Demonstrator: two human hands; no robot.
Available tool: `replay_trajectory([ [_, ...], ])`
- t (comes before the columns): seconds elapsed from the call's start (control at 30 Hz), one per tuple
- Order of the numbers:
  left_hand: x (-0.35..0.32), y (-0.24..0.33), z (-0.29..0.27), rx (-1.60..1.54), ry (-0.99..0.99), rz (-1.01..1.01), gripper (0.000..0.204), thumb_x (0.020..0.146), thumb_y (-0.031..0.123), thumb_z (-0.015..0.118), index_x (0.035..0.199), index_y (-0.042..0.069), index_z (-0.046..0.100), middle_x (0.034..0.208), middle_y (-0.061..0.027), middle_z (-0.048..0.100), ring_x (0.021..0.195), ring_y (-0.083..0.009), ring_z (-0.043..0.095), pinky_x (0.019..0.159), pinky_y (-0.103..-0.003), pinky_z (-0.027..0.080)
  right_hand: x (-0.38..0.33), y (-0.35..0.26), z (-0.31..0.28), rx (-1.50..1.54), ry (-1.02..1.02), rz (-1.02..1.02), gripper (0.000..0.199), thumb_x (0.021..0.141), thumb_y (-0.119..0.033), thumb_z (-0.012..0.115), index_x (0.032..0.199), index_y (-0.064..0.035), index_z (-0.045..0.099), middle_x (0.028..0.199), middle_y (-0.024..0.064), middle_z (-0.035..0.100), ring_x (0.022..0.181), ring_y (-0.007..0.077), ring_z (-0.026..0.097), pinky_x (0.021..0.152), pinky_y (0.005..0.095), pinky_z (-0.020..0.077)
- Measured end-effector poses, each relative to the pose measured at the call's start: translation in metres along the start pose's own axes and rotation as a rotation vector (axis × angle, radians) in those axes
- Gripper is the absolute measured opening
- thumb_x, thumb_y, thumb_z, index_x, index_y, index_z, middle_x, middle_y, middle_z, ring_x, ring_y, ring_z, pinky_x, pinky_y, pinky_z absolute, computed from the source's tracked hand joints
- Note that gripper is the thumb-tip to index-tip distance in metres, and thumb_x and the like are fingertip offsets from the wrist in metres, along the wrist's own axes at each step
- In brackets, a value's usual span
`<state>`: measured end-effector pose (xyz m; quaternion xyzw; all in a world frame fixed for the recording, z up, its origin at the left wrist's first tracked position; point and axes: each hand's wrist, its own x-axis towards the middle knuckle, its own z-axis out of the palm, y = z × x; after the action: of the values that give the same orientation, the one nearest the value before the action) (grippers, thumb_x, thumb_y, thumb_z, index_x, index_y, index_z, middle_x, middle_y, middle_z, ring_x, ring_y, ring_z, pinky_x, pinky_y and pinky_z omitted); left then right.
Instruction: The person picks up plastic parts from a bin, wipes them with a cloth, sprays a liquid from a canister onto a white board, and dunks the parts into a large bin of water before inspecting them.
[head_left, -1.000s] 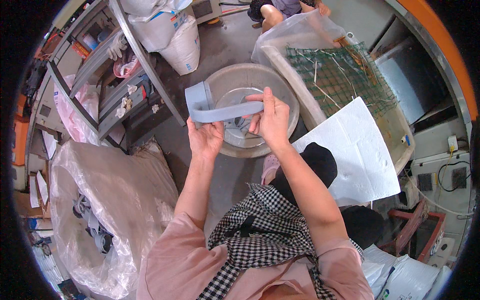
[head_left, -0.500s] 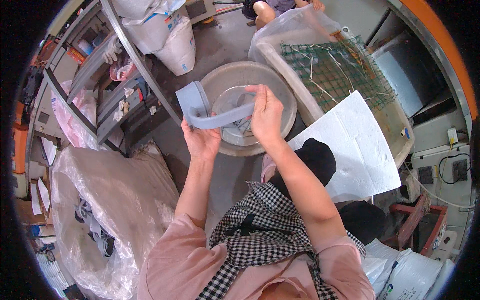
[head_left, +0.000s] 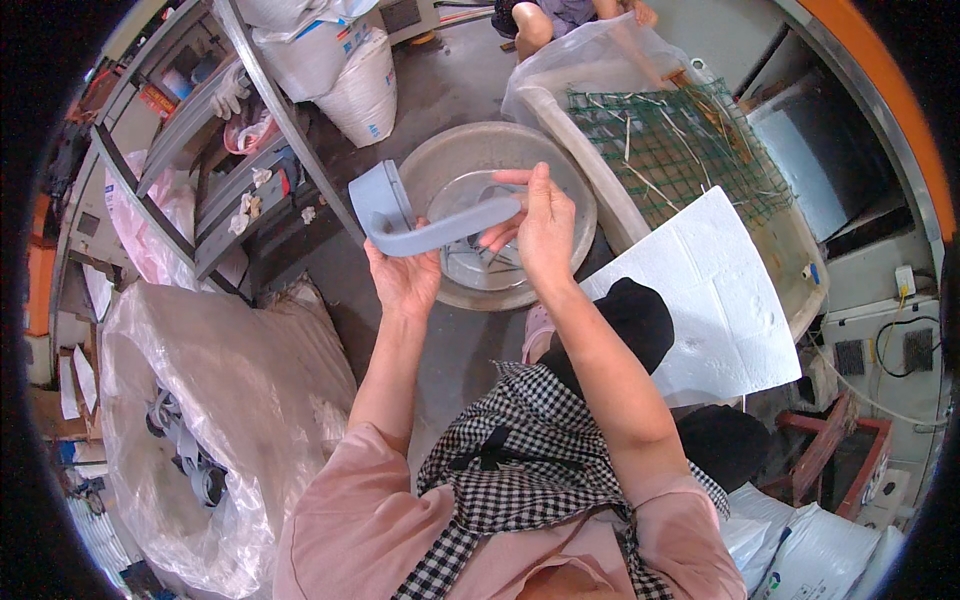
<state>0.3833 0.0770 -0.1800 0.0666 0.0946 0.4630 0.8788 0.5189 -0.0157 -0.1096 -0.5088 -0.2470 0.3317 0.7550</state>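
A curved grey plastic part (head_left: 425, 226), bent like an L with a flat plate at its left end, is held up over a round metal basin (head_left: 560, 180). My left hand (head_left: 405, 283) grips the part from below near its bend. My right hand (head_left: 540, 225) pinches the right end of the part, fingers pointing up. The basin holds a little water and a few small dark bits. My checked apron and pink sleeves fill the lower middle.
A white foam sheet (head_left: 720, 290) lies right of the basin, beside a plastic-lined trough with green wire mesh (head_left: 690, 140). A clear bag of grey parts (head_left: 190, 430) sits at left. Metal shelving (head_left: 230, 170) and white sacks (head_left: 330, 70) stand behind. Another person's knees (head_left: 560, 15) show at top.
Both hands have lifted and shifted the grey part slightly left, its plate end now tilted further up above the basin's rim. The grip on it is unchanged.
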Motion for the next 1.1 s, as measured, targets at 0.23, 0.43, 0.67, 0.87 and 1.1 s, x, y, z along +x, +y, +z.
replay_trajectory([
  [0.23, -0.003, -0.007, 0.005, 0.120, 0.142, 0.099, 0.037, 0.089, 0.035, 0.047, 0.118, 0.012, 0.050, 0.117, -0.0037, 0.054, 0.107, -0.0223, 0.050, 0.097, -0.042, 0.037, 0.008, -0.001, 0.006, -0.865, 0.197, -0.099, 0.046, 0.087, -0.045, 0.053, 0.108, -0.0043, 0.049, 0.075, 0.0198, 0.060, 0.074, 0.0388, 0.061, 0.071, 0.0463, 0.0437],
  [0.43, 0.002, 0.012, -0.008, 0.356, -0.136, 0.070, 0.045, 0.086, 0.039, 0.052, 0.124, 0.015, 0.048, 0.123, -0.0041, 0.053, 0.113, -0.0236, 0.049, 0.093, -0.051, 0.039, 0.053, 0.060, -0.031, -0.356, 0.205, 0.009, 0.028, 0.091, -0.026, 0.053, 0.099, 0.0010, 0.054, 0.066, 0.0166, 0.060, 0.052, 0.0270, 0.060, 0.049, 0.0387, 0.0450],
  [0.67, 0.009, 0.003, -0.002, 0.474, -0.137, 0.199, 0.047, 0.087, 0.037, 0.053, 0.126, 0.013, 0.045, 0.123, -0.0051, 0.053, 0.112, -0.0247, 0.051, 0.092, -0.052, 0.043, 0.057, 0.078, -0.036, -0.300, 0.380, 0.007, 0.031, 0.092, -0.028, 0.053, 0.096, 0.0027, 0.058, 0.077, 0.0191, 0.063, 0.054, 0.0247, 0.063, 0.048, 0.0366, 0.0473],
  [0.87, 0.008, 0.008, -0.003, 0.528, -0.257, 0.047, 0.046, 0.089, 0.038, 0.048, 0.123, 0.009, 0.044, 0.118, -0.0091, 0.053, 0.100, -0.0303, 0.055, 0.084, -0.053, 0.047, 0.056, 0.072, -0.042, -0.427, 0.335, -0.114, 0.033, 0.091, -0.030, 0.054, 0.089, 0.0017, 0.060, 0.061, 0.0174, 0.060, 0.050, 0.0281, 0.061, 0.052, 0.0380, 0.0470],
  [1.1, 0.016, -0.001, 0.008, 0.457, -0.157, 0.154, 0.043, 0.088, 0.033, 0.051, 0.123, 0.008, 0.045, 0.117, -0.0062, 0.056, 0.105, -0.0287, 0.054, 0.086, -0.055, 0.046, 0.067, 0.082, -0.051, -0.169, 0.348, 0.077, 0.035, 0.092, -0.033, 0.052, 0.093, 0.0015, 0.059, 0.060, 0.0109, 0.059, 0.051, 0.0198, 0.060, 0.050, 0.0345, 0.0452],
])
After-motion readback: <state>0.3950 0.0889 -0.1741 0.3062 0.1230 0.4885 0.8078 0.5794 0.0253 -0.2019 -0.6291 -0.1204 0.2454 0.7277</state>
